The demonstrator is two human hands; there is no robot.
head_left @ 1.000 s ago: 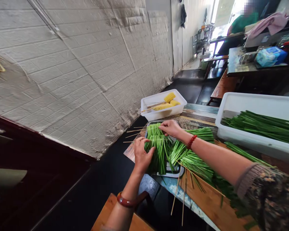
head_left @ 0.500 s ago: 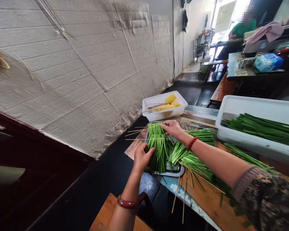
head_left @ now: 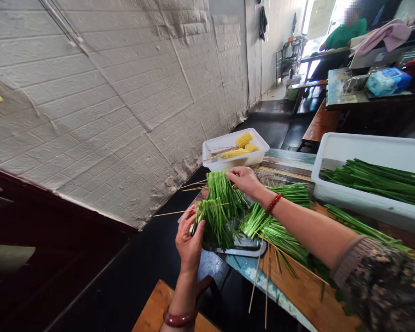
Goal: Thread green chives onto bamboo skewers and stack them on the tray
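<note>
Green stalks are being held as a near bunch (head_left: 216, 223) at the left side of the tray (head_left: 252, 252), one skewer (head_left: 169, 213) being passed crosswise close to the top ends, long tail being left out past the hand; threading on this one is being judged done or nearly done. Left hand (head_left: 188, 237): grip is being applied at the bunch's left edge, thumb in front, fingers mostly being hidden behind. Right hand (head_left: 244, 180): fingertips are being pinched narrow at the top right edge of the far bunch (head_left: 224, 190); whether stalks or a skewer tip is being gripped cannot be told. Behind the near bunch, far skewers (head_left: 195, 188) are being pointed left out of the far bunch, so some portions are being counted as finished; exact number is being masked by overlap. Apparently left: cut stalks (head_left: 285, 235) are being piled at the tray's right side, lower skewers (head_left: 254, 281) being stuck out at the near edge, threaded or loose cannot be told. Longer stalks (head_left: 376, 182) are being stored in the white bin (head_left: 376, 150), no skewers being seen in them, so plenty is being judged unworked
</note>
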